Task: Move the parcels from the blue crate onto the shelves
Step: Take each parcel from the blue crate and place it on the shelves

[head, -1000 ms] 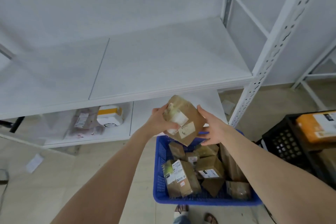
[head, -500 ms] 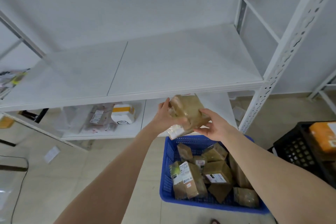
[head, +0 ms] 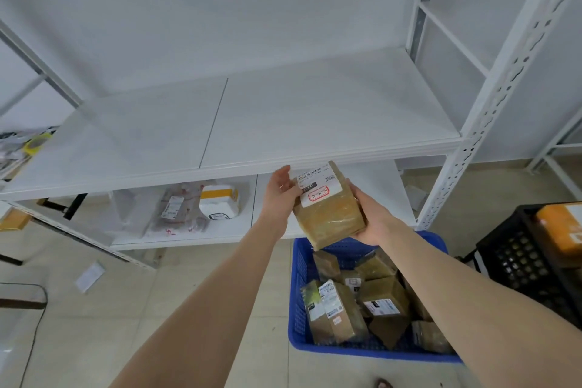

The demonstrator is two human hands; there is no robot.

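Currently a white shelving unit (head: 466,148) is filling most of the view, with its upper shelf (head: 315,110) lying bare. The lower shelf (head: 371,186) is carrying a clear bagged package (head: 176,213), and a white and yellow package (head: 219,203) is sitting just beside it.

On the floor at right, the blue crate (head: 297,293) is sitting in front of the unit. It is holding several brown parcels (head: 382,304) lying tilted against each other. A black crate (head: 519,261) is standing near its right side, with an orange parcel (head: 560,230) resting in it.

Both bare arms are reaching forward. Between the hands, one brown taped parcel (head: 330,220) is being held in the air above the crate's far end, tilted. Its top corner is sitting level with the upper shelf's front edge.

- Right hand (head: 371,219): curling round the parcel's lower right corner and gripping it.
- Left hand (head: 278,195): lying against the parcel's left side, fingers nearly straight and pointing up.

A white label (head: 318,195) on the parcel's upper face is showing a red-bordered box with handwriting. A paper slip (head: 89,276) is lying on the floor at left.
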